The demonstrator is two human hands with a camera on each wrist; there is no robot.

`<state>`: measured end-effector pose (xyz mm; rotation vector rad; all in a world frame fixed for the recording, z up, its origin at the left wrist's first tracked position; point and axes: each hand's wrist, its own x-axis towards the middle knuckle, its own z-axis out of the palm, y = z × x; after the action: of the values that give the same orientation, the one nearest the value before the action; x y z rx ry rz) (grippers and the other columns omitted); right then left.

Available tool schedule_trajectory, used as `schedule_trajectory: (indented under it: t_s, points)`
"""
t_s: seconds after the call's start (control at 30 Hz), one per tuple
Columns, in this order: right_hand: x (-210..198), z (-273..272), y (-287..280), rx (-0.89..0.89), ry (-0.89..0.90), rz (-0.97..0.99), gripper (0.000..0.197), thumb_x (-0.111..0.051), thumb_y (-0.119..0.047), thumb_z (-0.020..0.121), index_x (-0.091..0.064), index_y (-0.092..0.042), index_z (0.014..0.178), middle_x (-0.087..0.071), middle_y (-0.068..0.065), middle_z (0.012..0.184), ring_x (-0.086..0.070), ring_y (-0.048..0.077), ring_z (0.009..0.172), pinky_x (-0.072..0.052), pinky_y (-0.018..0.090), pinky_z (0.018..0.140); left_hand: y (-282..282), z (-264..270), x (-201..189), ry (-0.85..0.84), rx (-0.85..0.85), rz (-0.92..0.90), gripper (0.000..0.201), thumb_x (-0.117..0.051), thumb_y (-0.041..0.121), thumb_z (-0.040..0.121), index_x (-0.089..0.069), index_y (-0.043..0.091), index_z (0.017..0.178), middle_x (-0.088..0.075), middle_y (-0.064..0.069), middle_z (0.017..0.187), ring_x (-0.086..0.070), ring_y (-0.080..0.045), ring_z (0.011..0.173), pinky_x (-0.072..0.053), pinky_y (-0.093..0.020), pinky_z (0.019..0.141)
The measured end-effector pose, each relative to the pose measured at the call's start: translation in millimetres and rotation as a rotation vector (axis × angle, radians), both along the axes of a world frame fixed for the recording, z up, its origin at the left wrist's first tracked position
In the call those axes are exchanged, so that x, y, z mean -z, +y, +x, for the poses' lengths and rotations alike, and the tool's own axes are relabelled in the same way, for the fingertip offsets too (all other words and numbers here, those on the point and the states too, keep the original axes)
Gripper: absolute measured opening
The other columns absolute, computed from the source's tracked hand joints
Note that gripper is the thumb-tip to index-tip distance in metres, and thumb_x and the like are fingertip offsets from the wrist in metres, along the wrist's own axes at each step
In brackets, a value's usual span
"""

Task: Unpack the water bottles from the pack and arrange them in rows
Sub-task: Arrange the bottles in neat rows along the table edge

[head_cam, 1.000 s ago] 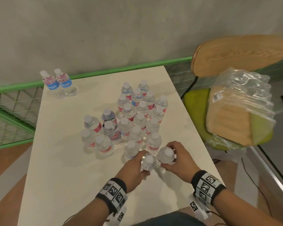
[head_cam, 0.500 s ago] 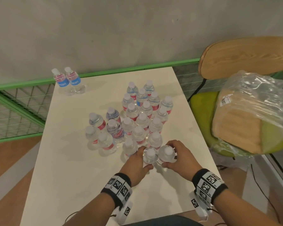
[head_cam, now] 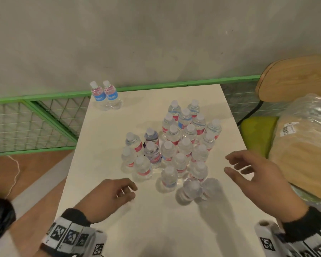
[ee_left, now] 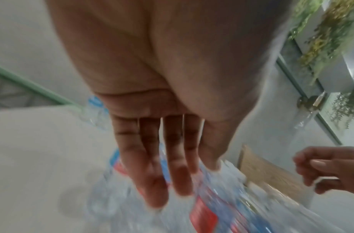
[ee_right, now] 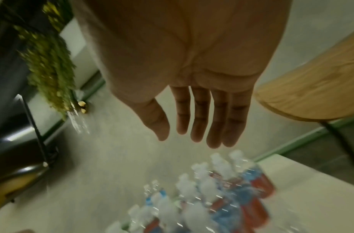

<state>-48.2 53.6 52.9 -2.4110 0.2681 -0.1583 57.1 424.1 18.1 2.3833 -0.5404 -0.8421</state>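
Several small water bottles (head_cam: 182,145) with white caps stand clustered on the white table (head_cam: 104,138). The two nearest bottles (head_cam: 198,190) stand side by side at the cluster's front, blurred. My left hand (head_cam: 122,191) hovers left of them, fingers loosely curled, holding nothing. My right hand (head_cam: 237,167) hovers to their right with fingers spread, empty. The left wrist view shows straight left-hand fingers (ee_left: 156,181) above blurred bottles (ee_left: 207,205). In the right wrist view the right hand (ee_right: 192,135) hangs open above the bottles (ee_right: 212,197).
Two bottles with blue labels (head_cam: 106,95) stand apart at the table's far left corner. The empty plastic pack wrap (head_cam: 304,145) lies on a green-seated wooden chair (head_cam: 295,78) at right. A green mesh railing (head_cam: 32,123) runs behind and left.
Both hands have let go of the two front bottles and pulled apart, left hand to the left, right hand to the right. The two bottles now stand free.
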Motion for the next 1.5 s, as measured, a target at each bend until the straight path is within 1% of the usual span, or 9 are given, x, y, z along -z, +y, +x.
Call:
schedule_trajectory:
  t_s: [0.27,0.4,0.53,0.8,1.0,1.1,1.23,1.37,1.5]
  points:
    - [-3.4,76.4,152.9,-0.296,0.069,0.002,0.029,-0.063,-0.042,0.087,-0.054,-0.037,0.114,-0.05,-0.02,0.107,-0.053,-0.001,0.093,-0.047,0.018,0.081,30.4,84.9,-6.2,-0.507,-0.197,-0.35,0.024,-0.066,0.011,0.089,-0.064,0.028,0.106,-0.062,0.015,0.101,-0.062,-0.006,0.091,-0.052,-0.019,0.073]
    - [37.4,112.9,208.7,-0.222,0.137,-0.218,0.055,-0.06,-0.04,0.087,-0.036,-0.029,0.136,-0.035,-0.004,0.129,-0.049,0.017,0.107,-0.05,0.03,0.084,18.4,99.9,40.0,-0.43,-0.06,-0.359,0.043,-0.066,0.016,0.087,-0.052,0.031,0.125,-0.046,0.016,0.12,-0.051,-0.003,0.108,-0.05,-0.025,0.087]
    - [67.6,126.6,231.3,-0.127,0.279,-0.311,0.049,-0.058,-0.038,0.09,-0.042,-0.019,0.133,-0.04,0.001,0.124,-0.053,0.023,0.104,-0.05,0.032,0.082,11.6,94.9,73.4,-0.44,0.052,-0.244,0.047,-0.063,0.023,0.089,-0.046,0.031,0.132,-0.037,0.012,0.127,-0.037,-0.01,0.117,-0.04,-0.027,0.101]
    - [73.2,131.2,226.8,-0.068,0.283,-0.175,0.034,-0.069,-0.029,0.084,-0.059,-0.021,0.115,-0.051,-0.005,0.111,-0.057,0.016,0.095,-0.041,0.023,0.077,33.4,106.8,77.8,-0.221,-0.233,-0.449,0.035,-0.078,0.021,0.079,-0.066,0.035,0.108,-0.054,0.014,0.113,-0.054,0.0,0.094,-0.044,-0.009,0.075]
    - [60.0,142.8,225.4,-0.215,0.3,-0.193,0.026,-0.069,-0.04,0.082,-0.062,-0.025,0.102,-0.053,-0.008,0.099,-0.055,0.014,0.086,-0.042,0.027,0.074,65.1,111.0,69.8,-0.077,-0.329,-0.527,0.04,-0.078,0.009,0.077,-0.07,0.036,0.106,-0.066,0.021,0.112,-0.061,-0.003,0.105,-0.054,-0.031,0.089]
    - [47.0,155.2,234.2,-0.322,0.284,-0.176,0.026,-0.069,-0.046,0.079,-0.063,-0.026,0.094,-0.051,-0.013,0.09,-0.05,0.009,0.079,-0.043,0.028,0.071,88.6,113.8,60.9,-0.061,-0.395,-0.477,0.038,-0.074,0.012,0.083,-0.07,0.035,0.113,-0.068,0.024,0.111,-0.061,0.005,0.107,-0.05,-0.023,0.096]
    - [33.3,179.2,261.6,-0.474,0.259,-0.137,0.029,-0.072,-0.044,0.078,-0.065,-0.021,0.095,-0.053,-0.009,0.093,-0.053,0.012,0.077,-0.043,0.029,0.071,121.8,127.8,46.4,-0.129,-0.434,-0.381,0.032,-0.072,0.018,0.086,-0.068,0.037,0.112,-0.069,0.022,0.108,-0.06,0.008,0.104,-0.041,0.0,0.082]
    - [19.3,217.4,288.8,-0.538,0.205,-0.133,0.033,-0.073,-0.045,0.077,-0.066,-0.021,0.098,-0.055,-0.004,0.095,-0.053,0.014,0.079,-0.04,0.029,0.069,146.1,154.7,42.2,-0.203,-0.483,-0.318,0.036,-0.071,0.016,0.085,-0.067,0.04,0.111,-0.07,0.017,0.108,-0.062,0.0,0.106,-0.045,-0.02,0.092]
    - [8.9,267.8,302.9,-0.523,0.163,-0.121,0.034,-0.077,-0.042,0.074,-0.068,-0.019,0.098,-0.058,0.001,0.095,-0.056,0.019,0.084,-0.045,0.031,0.073,155.7,189.9,34.2,-0.247,-0.482,-0.306,0.039,-0.068,0.008,0.087,-0.064,0.037,0.113,-0.067,0.018,0.114,-0.061,-0.005,0.108,-0.045,-0.024,0.095]
